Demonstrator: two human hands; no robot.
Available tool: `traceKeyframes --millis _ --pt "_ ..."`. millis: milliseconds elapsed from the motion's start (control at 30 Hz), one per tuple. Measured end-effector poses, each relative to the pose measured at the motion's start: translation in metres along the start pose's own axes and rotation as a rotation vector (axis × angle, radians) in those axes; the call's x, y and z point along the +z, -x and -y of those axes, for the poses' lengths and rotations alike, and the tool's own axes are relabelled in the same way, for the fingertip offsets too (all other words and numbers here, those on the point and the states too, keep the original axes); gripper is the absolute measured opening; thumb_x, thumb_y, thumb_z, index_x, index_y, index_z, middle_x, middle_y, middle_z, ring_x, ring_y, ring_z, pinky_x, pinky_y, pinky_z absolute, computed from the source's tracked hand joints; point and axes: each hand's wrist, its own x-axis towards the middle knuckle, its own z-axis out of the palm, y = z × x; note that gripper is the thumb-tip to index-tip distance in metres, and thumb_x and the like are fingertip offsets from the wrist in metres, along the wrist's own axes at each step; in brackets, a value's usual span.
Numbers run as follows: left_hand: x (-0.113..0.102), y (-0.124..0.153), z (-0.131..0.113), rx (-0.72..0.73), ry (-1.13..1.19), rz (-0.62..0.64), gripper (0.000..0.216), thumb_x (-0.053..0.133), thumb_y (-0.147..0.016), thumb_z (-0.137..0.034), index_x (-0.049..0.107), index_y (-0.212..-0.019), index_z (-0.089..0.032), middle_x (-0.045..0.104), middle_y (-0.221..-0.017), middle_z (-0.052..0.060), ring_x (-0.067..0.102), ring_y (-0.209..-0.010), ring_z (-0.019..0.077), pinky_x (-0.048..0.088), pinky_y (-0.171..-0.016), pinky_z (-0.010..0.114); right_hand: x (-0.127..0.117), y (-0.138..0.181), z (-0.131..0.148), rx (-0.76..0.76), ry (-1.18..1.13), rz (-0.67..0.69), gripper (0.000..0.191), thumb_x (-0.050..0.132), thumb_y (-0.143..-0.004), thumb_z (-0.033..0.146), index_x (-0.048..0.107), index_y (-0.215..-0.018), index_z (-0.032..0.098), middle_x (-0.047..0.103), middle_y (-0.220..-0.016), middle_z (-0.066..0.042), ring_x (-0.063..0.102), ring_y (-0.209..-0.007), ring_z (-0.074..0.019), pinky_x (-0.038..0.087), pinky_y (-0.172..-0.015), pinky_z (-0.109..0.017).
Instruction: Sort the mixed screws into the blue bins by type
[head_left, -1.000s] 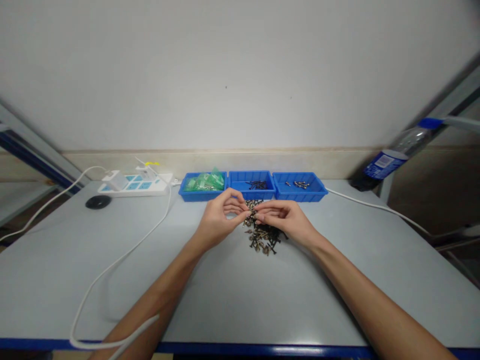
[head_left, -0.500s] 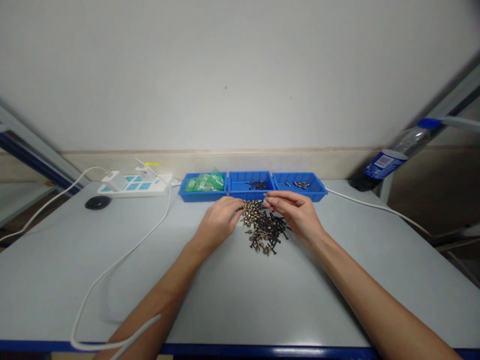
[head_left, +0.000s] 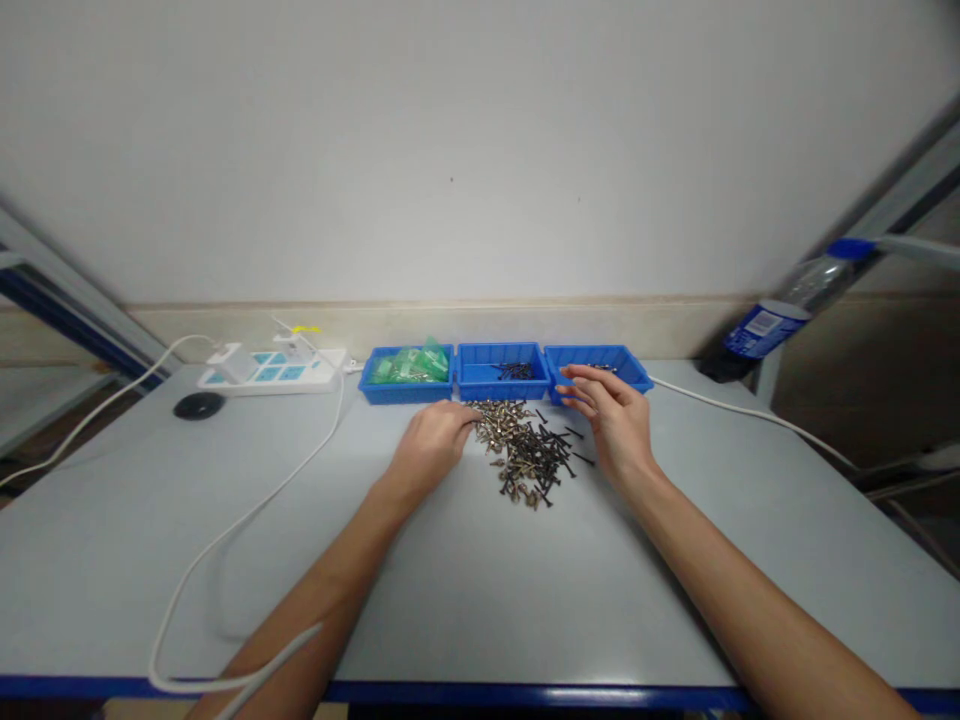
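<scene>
A loose pile of screws [head_left: 525, 450], some brass-coloured and some black, lies on the grey table. At its left edge is my left hand [head_left: 431, 445], fingers pressed together and touching the screws; whatever is between the fingertips is hidden. My right hand [head_left: 619, 420] is raised at the front of the right blue bin [head_left: 637, 378], with bent fingers drawn toward the thumb. I cannot make out what it pinches. That bin has a few silvery screws [head_left: 604, 367], partly covered by the fingers. Black screws [head_left: 515, 371] lie in the middle blue bin [head_left: 480, 388].
Green packets [head_left: 416, 363] fill the left blue bin [head_left: 405, 396]. A white power strip [head_left: 300, 378] and a black disc [head_left: 199, 405] are at the left. One white cable [head_left: 247, 515] crosses my left forearm. A dark drink bottle [head_left: 772, 320] leans at the right.
My right hand has moved right, from above the pile to the right bin. My left hand has shifted slightly left along the pile's edge, uncovering more brass-coloured screws.
</scene>
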Motion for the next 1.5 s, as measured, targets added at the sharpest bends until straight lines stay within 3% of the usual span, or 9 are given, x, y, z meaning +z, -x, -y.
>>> traceKeyframes --millis 167,333,433,567,867,1100,1233,1333,1500 --pt "-0.006 -0.006 -0.011 0.014 0.258 -0.156 0.016 0.061 -0.088 -0.013 0.076 -0.093 -0.016 0.074 -0.093 0.008 0.069 -0.084 0.0179 0.057 -0.08 0.031 0.001 0.004 0.0 0.007 0.066 0.13 0.021 0.074 -0.073 0.03 0.076 -0.089 0.018 0.076 -0.087 -0.007 0.069 -0.067 -0.0157 0.055 -0.065 -0.03" --pt "-0.007 -0.009 -0.025 -0.118 0.571 -0.238 0.008 0.067 -0.08 -0.015 0.075 -0.081 -0.015 0.074 -0.088 0.007 0.07 -0.082 0.0167 0.06 -0.075 0.026 0.005 0.011 0.002 -0.01 0.195 0.346 0.023 0.073 -0.076 0.034 0.075 -0.092 0.017 0.076 -0.082 -0.007 0.068 -0.064 -0.0158 0.055 -0.065 -0.03" --pt "-0.004 -0.008 -0.029 -0.297 0.826 -0.214 0.007 0.071 -0.076 -0.019 0.071 -0.079 -0.013 0.075 -0.087 0.007 0.072 -0.081 0.0176 0.062 -0.08 0.03 0.006 0.015 0.0 -0.017 0.287 0.452 0.025 0.073 -0.076 0.033 0.075 -0.096 0.017 0.076 -0.084 -0.007 0.07 -0.07 -0.0181 0.056 -0.071 -0.033" --pt "-0.005 -0.009 -0.032 -0.458 1.017 -0.16 0.025 0.08 -0.069 -0.026 0.065 -0.085 -0.013 0.075 -0.087 0.008 0.074 -0.082 0.0201 0.062 -0.081 0.033 0.006 0.018 -0.003 -0.002 0.336 0.599 0.032 0.075 -0.077 0.036 0.074 -0.102 0.017 0.077 -0.092 -0.01 0.072 -0.082 -0.0212 0.056 -0.078 -0.035" --pt "-0.005 -0.008 -0.034 -0.49 1.125 -0.105 0.044 0.085 -0.068 -0.032 0.057 -0.098 -0.017 0.077 -0.088 0.008 0.075 -0.083 0.0225 0.061 -0.081 0.036 0.01 0.02 0.0 0.199 0.103 0.635 0.03 0.084 -0.068 0.035 0.077 -0.092 0.019 0.078 -0.087 -0.006 0.073 -0.078 -0.0182 0.057 -0.081 -0.034" --pt "-0.004 -0.008 -0.037 -0.412 1.058 -0.094 0.034 0.079 -0.075 -0.033 0.058 -0.097 -0.017 0.076 -0.088 0.007 0.075 -0.083 0.0215 0.061 -0.081 0.034 0.012 0.021 -0.002 0.227 0.052 0.649 0.027 0.084 -0.068 0.035 0.077 -0.088 0.018 0.077 -0.078 -0.005 0.071 -0.07 -0.0167 0.056 -0.075 -0.031" --pt "-0.01 -0.006 -0.028 -0.174 0.66 -0.056 0.015 0.066 -0.086 -0.028 0.067 -0.097 -0.017 0.076 -0.093 0.007 0.073 -0.088 0.0208 0.058 -0.084 0.034 0.011 0.019 -0.004 0.2 0.043 0.597 0.023 0.081 -0.072 0.037 0.078 -0.084 0.018 0.076 -0.076 -0.006 0.07 -0.069 -0.0159 0.054 -0.07 -0.028" --pt "-0.013 -0.003 -0.016 0.028 0.288 0.018 0.019 0.062 -0.087 -0.02 0.072 -0.104 -0.02 0.075 -0.107 0.007 0.068 -0.102 0.0234 0.052 -0.095 0.039 0.01 0.016 -0.004 0.184 0.02 0.53 0.025 0.08 -0.073 0.038 0.079 -0.088 0.018 0.077 -0.082 -0.008 0.07 -0.072 -0.0169 0.055 -0.073 -0.029" --pt "-0.008 -0.001 -0.005 0.075 0.048 0.175 0.026 0.059 -0.086 -0.011 0.073 -0.107 -0.02 0.074 -0.111 0.007 0.066 -0.104 0.0237 0.049 -0.097 0.038 0.007 0.011 0.0 0.086 0.015 0.333 0.03 0.076 -0.076 0.039 0.078 -0.098 0.018 0.077 -0.1 -0.011 0.072 -0.082 -0.0211 0.056 -0.08 -0.036"
